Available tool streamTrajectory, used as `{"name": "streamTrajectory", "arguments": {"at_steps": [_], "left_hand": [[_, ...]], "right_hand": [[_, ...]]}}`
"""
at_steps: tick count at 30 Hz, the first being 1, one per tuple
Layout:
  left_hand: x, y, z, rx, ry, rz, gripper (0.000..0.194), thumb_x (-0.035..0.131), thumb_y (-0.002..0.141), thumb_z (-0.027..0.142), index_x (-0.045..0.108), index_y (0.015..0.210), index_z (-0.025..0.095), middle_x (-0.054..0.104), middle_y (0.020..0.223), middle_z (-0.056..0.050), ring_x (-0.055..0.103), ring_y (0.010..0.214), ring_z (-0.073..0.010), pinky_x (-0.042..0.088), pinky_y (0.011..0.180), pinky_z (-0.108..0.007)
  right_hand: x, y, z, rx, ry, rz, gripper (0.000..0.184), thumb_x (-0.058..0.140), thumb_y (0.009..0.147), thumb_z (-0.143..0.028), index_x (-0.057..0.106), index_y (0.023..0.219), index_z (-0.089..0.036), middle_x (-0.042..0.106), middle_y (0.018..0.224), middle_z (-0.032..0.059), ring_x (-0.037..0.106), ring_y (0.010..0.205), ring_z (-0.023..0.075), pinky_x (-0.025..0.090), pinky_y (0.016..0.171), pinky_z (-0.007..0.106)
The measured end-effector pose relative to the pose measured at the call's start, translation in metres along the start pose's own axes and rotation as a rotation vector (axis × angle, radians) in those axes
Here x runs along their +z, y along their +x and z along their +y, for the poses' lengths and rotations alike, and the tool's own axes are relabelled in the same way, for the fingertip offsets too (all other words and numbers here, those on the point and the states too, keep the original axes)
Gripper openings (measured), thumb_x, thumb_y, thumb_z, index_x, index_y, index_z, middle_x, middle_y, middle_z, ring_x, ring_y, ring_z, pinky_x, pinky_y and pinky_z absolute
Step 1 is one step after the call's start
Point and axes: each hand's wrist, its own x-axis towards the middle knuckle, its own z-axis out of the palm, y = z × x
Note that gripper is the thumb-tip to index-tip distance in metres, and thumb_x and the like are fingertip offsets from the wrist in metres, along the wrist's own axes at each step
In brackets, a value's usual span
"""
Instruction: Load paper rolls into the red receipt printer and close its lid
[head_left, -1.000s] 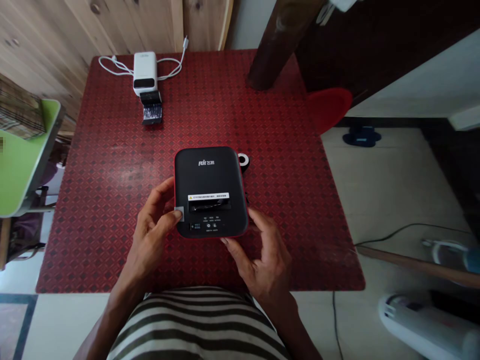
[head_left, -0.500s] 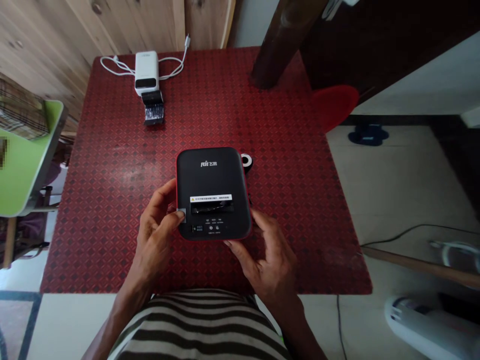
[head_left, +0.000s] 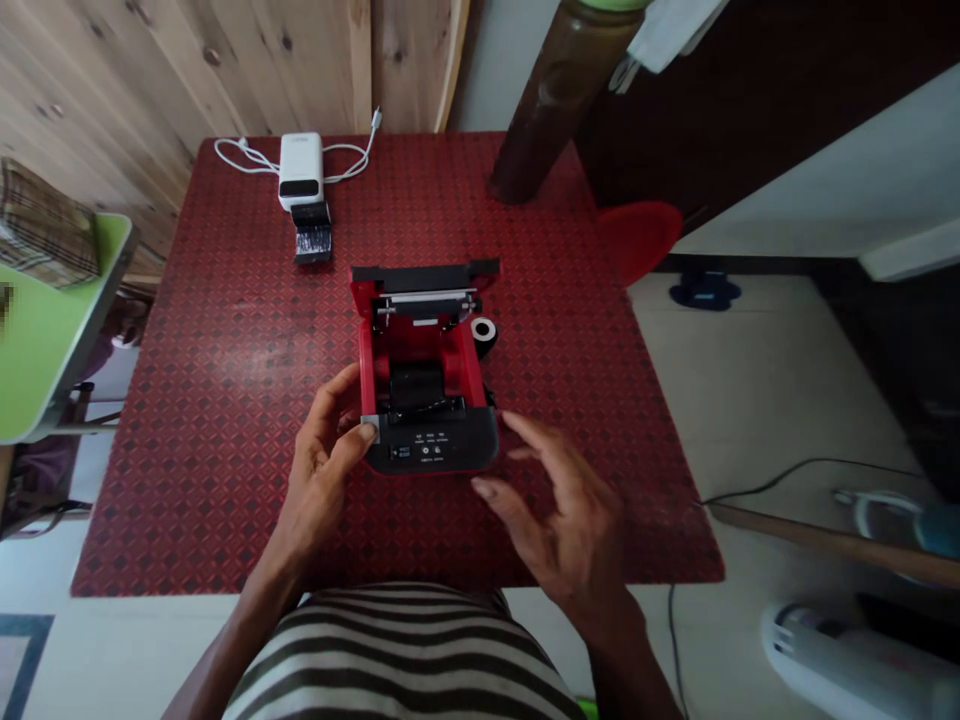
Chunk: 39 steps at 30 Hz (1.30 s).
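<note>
A black and red receipt printer (head_left: 427, 400) sits on the red patterned table (head_left: 225, 400) with its lid swung up and back, showing a red inside. My left hand (head_left: 326, 465) grips its front left corner, thumb on the grey release tab. My right hand (head_left: 566, 510) hovers just right of the printer's front, fingers spread, holding nothing. A small white paper roll (head_left: 484, 330) lies against the printer's right side.
At the table's far edge lie a white power bank (head_left: 301, 170) with a white cable (head_left: 349, 145) and a small black device (head_left: 313, 240). A dark post (head_left: 540, 110) stands at the far right corner. A green chair (head_left: 45, 330) is at left; a cord and a white appliance (head_left: 847, 650) are on the floor.
The printer's lid has popped open and stands up at the back. My right hand has come off the printer and drawn back to the right with its fingers spread.
</note>
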Motion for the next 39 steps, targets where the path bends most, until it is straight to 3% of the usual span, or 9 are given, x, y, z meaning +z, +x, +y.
{"name": "streamTrajectory", "arguments": {"at_steps": [3, 5, 8, 13, 19, 24, 30, 35, 39], "left_hand": [[-0.003, 0.000, -0.004, 0.050, 0.040, -0.003, 0.058, 0.077, 0.105, 0.046, 0.068, 0.161, 0.033, 0.072, 0.161, -0.007, 0.070, 0.145, -0.0345, 0.061, 0.112, -0.048], [-0.004, 0.001, -0.009, 0.115, 0.085, -0.003, 0.058, 0.075, 0.107, 0.050, 0.067, 0.161, 0.032, 0.072, 0.161, -0.009, 0.070, 0.144, -0.0350, 0.062, 0.108, -0.048], [-0.005, 0.001, -0.016, 0.228, 0.156, -0.010, 0.059, 0.066, 0.111, 0.056, 0.064, 0.164, 0.029, 0.071, 0.162, -0.011, 0.071, 0.141, -0.0350, 0.061, 0.110, -0.052], [-0.007, 0.002, -0.020, 0.284, 0.222, -0.031, 0.058, 0.060, 0.115, 0.055, 0.061, 0.166, 0.029, 0.069, 0.161, -0.012, 0.072, 0.139, -0.0323, 0.060, 0.114, -0.053], [-0.006, 0.002, -0.021, 0.275, 0.218, -0.018, 0.059, 0.060, 0.114, 0.055, 0.060, 0.166, 0.028, 0.068, 0.161, -0.012, 0.070, 0.140, -0.0317, 0.058, 0.116, -0.052], [-0.006, 0.002, -0.019, 0.231, 0.216, -0.013, 0.059, 0.063, 0.113, 0.055, 0.060, 0.166, 0.029, 0.068, 0.160, -0.010, 0.066, 0.146, -0.0332, 0.051, 0.125, -0.055], [-0.006, 0.002, -0.016, 0.224, 0.221, -0.003, 0.058, 0.064, 0.112, 0.056, 0.063, 0.163, 0.028, 0.072, 0.155, -0.010, 0.070, 0.140, -0.0316, 0.059, 0.113, -0.049], [-0.003, 0.003, -0.014, 0.230, 0.235, -0.005, 0.059, 0.061, 0.113, 0.057, 0.062, 0.163, 0.028, 0.076, 0.150, -0.011, 0.076, 0.128, -0.0302, 0.064, 0.092, -0.041], [-0.002, 0.004, -0.015, 0.251, 0.242, 0.021, 0.057, 0.061, 0.112, 0.057, 0.065, 0.161, 0.028, 0.077, 0.146, -0.010, 0.075, 0.127, -0.0306, 0.063, 0.099, -0.044]], "right_hand": [[-0.014, 0.030, -0.006, -0.092, -0.042, 0.048, 0.026, 0.069, 0.114, -0.023, 0.074, 0.139, -0.025, 0.087, 0.121, 0.0086, 0.085, 0.107, 0.0248, 0.070, 0.099, 0.041], [-0.012, 0.056, -0.010, -0.206, -0.056, 0.018, 0.029, 0.067, 0.111, -0.009, 0.078, 0.133, -0.024, 0.088, 0.119, 0.0067, 0.083, 0.108, 0.0235, 0.068, 0.103, 0.040], [0.007, 0.096, -0.016, -0.331, -0.102, -0.225, 0.029, 0.063, 0.111, -0.003, 0.081, 0.124, -0.021, 0.088, 0.122, 0.0085, 0.081, 0.113, 0.0251, 0.066, 0.107, 0.042], [0.041, 0.140, -0.031, -0.270, -0.357, -0.765, 0.026, 0.060, 0.112, -0.005, 0.084, 0.117, -0.014, 0.087, 0.124, 0.0153, 0.079, 0.124, 0.0316, 0.061, 0.111, 0.046], [0.043, 0.155, -0.042, -0.276, -0.458, -0.907, 0.033, 0.054, 0.112, -0.002, 0.083, 0.121, -0.013, 0.086, 0.124, 0.0157, 0.080, 0.123, 0.0316, 0.056, 0.116, 0.048], [0.035, 0.147, -0.046, -0.295, -0.483, -0.787, 0.026, 0.060, 0.110, -0.003, 0.078, 0.126, -0.012, 0.084, 0.130, 0.0156, 0.079, 0.122, 0.0317, 0.061, 0.102, 0.043], [-0.013, 0.118, -0.050, -0.361, -0.298, -0.351, 0.016, 0.066, 0.107, -0.006, 0.078, 0.107, -0.018, 0.084, 0.103, 0.0098, 0.078, 0.097, 0.0276, 0.063, 0.087, 0.042], [-0.065, 0.072, -0.004, -0.023, 0.130, -0.099, 0.029, 0.083, 0.103, -0.023, 0.079, 0.130, -0.032, 0.087, 0.117, 0.0019, 0.080, 0.105, 0.0251, 0.064, 0.099, 0.045], [-0.058, 0.030, 0.037, 0.306, 0.251, -0.025, 0.031, 0.084, 0.098, -0.029, 0.082, 0.129, -0.033, 0.089, 0.122, 0.0025, 0.084, 0.106, 0.0258, 0.067, 0.097, 0.045]]}}
